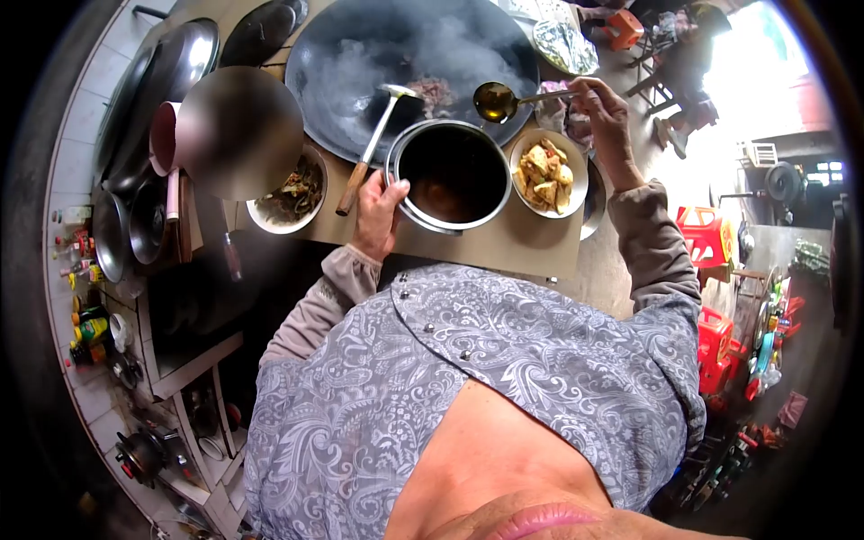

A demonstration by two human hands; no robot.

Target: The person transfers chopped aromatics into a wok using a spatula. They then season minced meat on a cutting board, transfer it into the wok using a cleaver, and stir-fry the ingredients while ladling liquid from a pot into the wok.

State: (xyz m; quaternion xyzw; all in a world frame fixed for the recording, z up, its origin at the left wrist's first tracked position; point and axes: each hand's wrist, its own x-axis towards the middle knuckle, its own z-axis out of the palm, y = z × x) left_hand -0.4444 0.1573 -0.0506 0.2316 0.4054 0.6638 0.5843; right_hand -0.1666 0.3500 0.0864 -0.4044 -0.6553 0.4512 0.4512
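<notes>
My left hand (pixel 376 214) grips the near left side of a metal pot (pixel 498 203) with dark liquid inside, its thumb on the rim. In my right hand (pixel 605 121) is the handle end of a ladle (pixel 497 103); its bowl holds yellowish oil, raised at the wok's near right edge. Steam rises from the big wok (pixel 328 54), where a small heap of sliced meat (pixel 434 93) lies. A wok spatula (pixel 382 124) rests across the wok's edge, its wooden handle close beside my left hand.
A bowl of yellow chunks (pixel 543 176) stands right of the pot, and a bowl of dark greens (pixel 292 200) to the left. A blurred round patch hides part of the left side. Lids and pans (pixel 112 236) lean along the tiled wall. Red stools (pixel 705 236) stand at right.
</notes>
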